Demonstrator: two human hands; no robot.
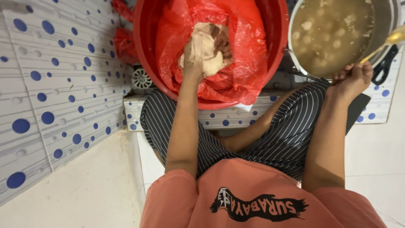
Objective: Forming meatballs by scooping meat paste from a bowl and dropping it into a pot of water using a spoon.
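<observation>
Dough (205, 48) lump sits in red plastic bag (249, 46) inside red basin (145, 55); left hand (192, 67) grips it. Right hand (350, 80), beside the basin, closed on spoon (386, 44) over pot (295, 59) of broth.

Red plastic basin (145, 50), lined with a red plastic bag (249, 50). Dough lump (206, 50) pale beige with brown patches. Pot (382, 25) grey metal, holding murky brown broth (333, 29) with pale balls. Spoon (394, 38) golden yellow. Wall tiles (55, 84) white, blue-dotted. Trousers (278, 139) dark with thin white stripes. Shirt (253, 190) salmon pink, black print.
</observation>
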